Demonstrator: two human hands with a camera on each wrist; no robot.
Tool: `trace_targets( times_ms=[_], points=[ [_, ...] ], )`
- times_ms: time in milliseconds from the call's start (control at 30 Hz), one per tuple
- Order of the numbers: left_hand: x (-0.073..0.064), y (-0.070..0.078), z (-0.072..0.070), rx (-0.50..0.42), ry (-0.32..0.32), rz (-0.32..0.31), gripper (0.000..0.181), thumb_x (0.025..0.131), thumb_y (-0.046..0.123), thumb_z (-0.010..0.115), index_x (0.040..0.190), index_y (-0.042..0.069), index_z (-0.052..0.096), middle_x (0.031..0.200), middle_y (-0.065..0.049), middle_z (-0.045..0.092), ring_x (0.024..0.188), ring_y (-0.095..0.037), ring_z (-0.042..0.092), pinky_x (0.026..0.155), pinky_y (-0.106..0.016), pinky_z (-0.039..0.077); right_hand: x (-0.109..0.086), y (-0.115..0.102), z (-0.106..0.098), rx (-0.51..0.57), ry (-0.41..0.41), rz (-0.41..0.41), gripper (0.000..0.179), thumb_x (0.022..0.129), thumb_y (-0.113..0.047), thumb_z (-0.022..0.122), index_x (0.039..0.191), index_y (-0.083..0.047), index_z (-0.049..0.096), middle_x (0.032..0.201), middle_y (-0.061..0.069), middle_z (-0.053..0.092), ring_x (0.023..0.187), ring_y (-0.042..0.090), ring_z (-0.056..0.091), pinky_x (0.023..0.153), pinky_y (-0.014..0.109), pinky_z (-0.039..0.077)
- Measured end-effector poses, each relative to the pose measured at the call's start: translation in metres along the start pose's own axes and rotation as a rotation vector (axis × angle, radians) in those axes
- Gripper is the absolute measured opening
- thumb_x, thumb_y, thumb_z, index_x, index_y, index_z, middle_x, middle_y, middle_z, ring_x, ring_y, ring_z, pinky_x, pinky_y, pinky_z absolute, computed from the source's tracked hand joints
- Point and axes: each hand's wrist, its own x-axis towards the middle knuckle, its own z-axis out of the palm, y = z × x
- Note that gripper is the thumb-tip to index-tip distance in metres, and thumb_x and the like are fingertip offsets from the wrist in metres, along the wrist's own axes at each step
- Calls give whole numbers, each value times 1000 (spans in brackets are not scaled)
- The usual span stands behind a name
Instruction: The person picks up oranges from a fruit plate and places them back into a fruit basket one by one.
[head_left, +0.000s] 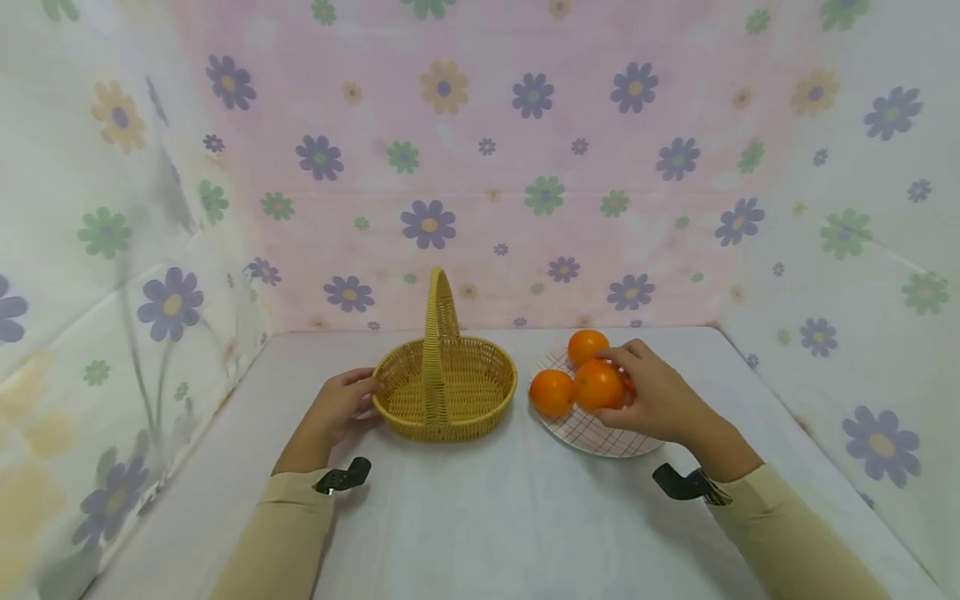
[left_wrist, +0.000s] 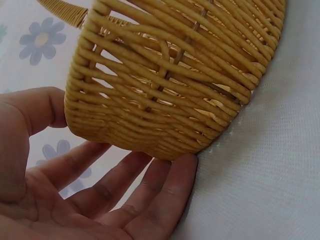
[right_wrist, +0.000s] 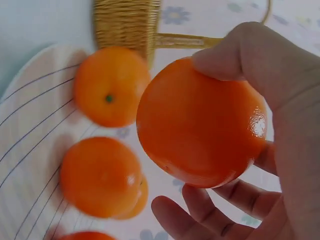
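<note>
My right hand [head_left: 648, 392] grips an orange [right_wrist: 200, 125] between thumb and fingers, over the plate [head_left: 600, 442] with its crossed-line pattern. More oranges lie on that plate: one [head_left: 552, 392] at its left and one [head_left: 587, 346] toward the back. In the right wrist view an orange [right_wrist: 112, 87] with a green stem spot sits near the held one. To the left stands a yellow woven basket [head_left: 480, 421] with a tall arched handle. Fairly straight fingers of my left hand [head_left: 345, 404] touch its left outer wall, the thumb right at the rim; some fingertips are hidden behind the weave.
A white cloth [head_left: 480, 517] covers the table. Flower-printed cloth walls [head_left: 487, 192] stand at the back and along both sides. The basket and plate stand side by side toward the back, with a narrow gap between them.
</note>
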Motion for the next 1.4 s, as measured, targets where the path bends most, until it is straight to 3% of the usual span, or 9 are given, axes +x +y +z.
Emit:
trace_targets(
  times_ms=[300, 467, 700, 933, 1100, 1300, 1400],
  points=[
    [6, -11, -5, -31, 2, -31, 59, 100, 24, 64, 155, 10, 46, 153, -17, 51, 128, -30, 63, 97, -48, 60, 27, -9, 12, 212, 106, 18, 67, 78, -32, 89, 135, -19, 57, 128, 4, 52, 104, 24, 56, 84, 39, 63],
    [8, -15, -4, -46, 8, -42, 59, 98, 23, 65, 153, 10, 48, 151, -17, 53, 122, -26, 67, 96, -48, 61, 37, -13, 18, 247, 122, 5, 68, 80, -32, 88, 136, -16, 53, 132, 4, 56, 105, 26, 60, 88, 43, 62],
    [9, -19, 0, -31, 9, -49, 59, 98, 23, 66, 152, 8, 48, 150, -19, 54, 117, -25, 69, 94, -46, 62, 50, -22, 29, 295, 104, 45, 68, 80, -33, 88, 136, -17, 53, 134, 2, 58, 109, 27, 64, 91, 47, 62],
    [6, -20, -3, -21, 15, -50, 61, 98, 25, 66, 153, 8, 47, 151, -19, 54, 118, -25, 69, 95, -46, 61, 67, -37, 47, 375, 24, 102, 70, 80, -36, 89, 138, -19, 54, 134, -1, 59, 111, 28, 64, 92, 47, 60],
    [5, -20, -6, -32, 2, -46, 63, 97, 25, 67, 154, 8, 47, 153, -18, 52, 122, -26, 67, 96, -46, 61, 72, -52, 64, 359, -20, 138, 75, 79, -39, 90, 140, -16, 52, 137, 3, 55, 115, 26, 63, 95, 42, 61],
    [7, -15, -7, -26, 1, -41, 65, 97, 26, 68, 155, 9, 46, 154, -18, 51, 130, -30, 63, 96, -45, 61, 76, -60, 79, 284, 13, 89, 75, 80, -45, 88, 140, -17, 54, 133, -1, 58, 107, 20, 63, 86, 34, 60],
    [8, -11, -8, -22, 2, -38, 65, 97, 27, 68, 155, 10, 46, 154, -17, 51, 131, -30, 62, 97, -45, 60, 78, -65, 80, 268, 27, 74, 75, 80, -48, 87, 141, -17, 55, 134, -1, 60, 110, 22, 63, 87, 36, 60]
  ],
)
